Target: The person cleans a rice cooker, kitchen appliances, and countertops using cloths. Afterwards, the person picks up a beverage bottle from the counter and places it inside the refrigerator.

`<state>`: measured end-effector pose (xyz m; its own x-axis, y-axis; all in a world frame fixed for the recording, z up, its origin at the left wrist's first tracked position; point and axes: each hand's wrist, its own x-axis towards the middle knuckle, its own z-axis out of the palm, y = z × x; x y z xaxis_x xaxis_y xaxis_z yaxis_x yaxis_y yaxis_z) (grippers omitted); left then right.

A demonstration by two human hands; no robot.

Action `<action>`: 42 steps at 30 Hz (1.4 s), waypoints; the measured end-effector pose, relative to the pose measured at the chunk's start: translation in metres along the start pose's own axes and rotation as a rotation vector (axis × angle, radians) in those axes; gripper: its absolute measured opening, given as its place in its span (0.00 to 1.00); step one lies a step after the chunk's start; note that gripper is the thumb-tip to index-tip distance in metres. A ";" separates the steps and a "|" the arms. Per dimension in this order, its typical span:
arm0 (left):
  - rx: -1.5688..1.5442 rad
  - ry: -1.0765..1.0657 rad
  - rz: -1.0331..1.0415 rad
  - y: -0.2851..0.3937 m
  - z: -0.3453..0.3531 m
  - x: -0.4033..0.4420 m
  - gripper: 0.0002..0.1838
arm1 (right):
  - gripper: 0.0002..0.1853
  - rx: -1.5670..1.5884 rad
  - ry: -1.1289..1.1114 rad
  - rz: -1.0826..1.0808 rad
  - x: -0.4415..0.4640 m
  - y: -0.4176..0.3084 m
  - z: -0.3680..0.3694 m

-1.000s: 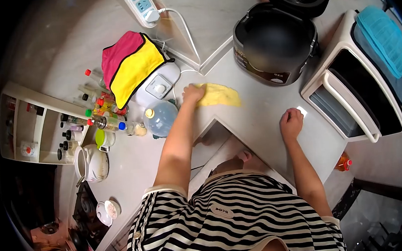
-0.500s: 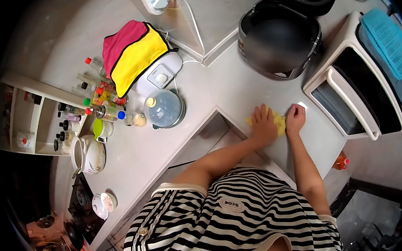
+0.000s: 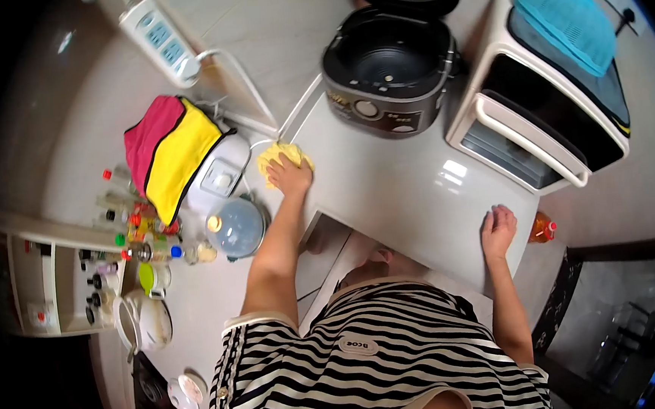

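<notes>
My left hand (image 3: 290,175) lies spread on a crumpled yellow cloth (image 3: 273,158), pressing it on the pale counter (image 3: 371,172) close to the inner wall corner. Just left of that arm stands a large clear bottle with a yellow cap (image 3: 236,227). Behind the bottle is a white appliance with a dial (image 3: 220,178), partly under a red and yellow cover (image 3: 180,154). My right hand (image 3: 499,230) rests at the counter's right end with its fingers loosely curled, and nothing shows in it.
An open black rice cooker (image 3: 386,71) and a white oven (image 3: 534,114) with a blue basket (image 3: 569,20) on top stand at the back right. A power strip (image 3: 158,41) hangs on the wall. Several small bottles, a white pot (image 3: 146,322) and bowls (image 3: 185,393) are at left.
From beside my right hand, my left hand has moved back left to the corner with the cloth. My right hand has shifted toward the counter's right end. The view has turned.
</notes>
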<state>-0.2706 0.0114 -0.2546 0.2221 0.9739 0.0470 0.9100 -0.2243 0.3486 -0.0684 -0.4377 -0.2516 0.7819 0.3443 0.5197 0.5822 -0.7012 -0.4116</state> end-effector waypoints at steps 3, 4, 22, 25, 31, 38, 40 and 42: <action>-0.027 -0.051 0.320 0.051 0.043 -0.031 0.36 | 0.11 -0.063 -0.016 0.023 -0.001 -0.007 0.001; -0.082 -0.120 0.513 0.073 0.059 -0.047 0.36 | 0.10 -0.070 -0.016 0.046 0.001 -0.009 0.001; -0.567 -0.469 0.699 0.196 0.037 -0.140 0.22 | 0.10 -0.126 -0.067 0.069 0.005 -0.018 -0.003; -0.655 -0.311 0.754 0.196 0.028 -0.145 0.27 | 0.10 -0.118 -0.064 0.075 0.003 -0.019 -0.003; -0.908 -0.008 1.009 0.179 -0.036 -0.119 0.12 | 0.09 -0.065 -0.017 0.070 0.008 -0.029 -0.003; -0.888 0.280 1.034 0.174 -0.077 -0.060 0.07 | 0.19 0.216 -0.306 0.157 0.055 -0.148 0.042; -0.925 0.060 1.147 0.163 -0.061 -0.062 0.06 | 0.20 0.017 -0.315 0.166 0.067 -0.155 0.058; -0.856 -0.165 1.143 0.156 -0.043 -0.074 0.07 | 0.17 0.067 -0.516 0.192 0.082 -0.146 0.055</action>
<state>-0.1605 -0.0941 -0.1634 0.7648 0.2490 0.5942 -0.2649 -0.7192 0.6423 -0.0773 -0.2731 -0.1901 0.8732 0.4873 0.0035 0.4184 -0.7461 -0.5180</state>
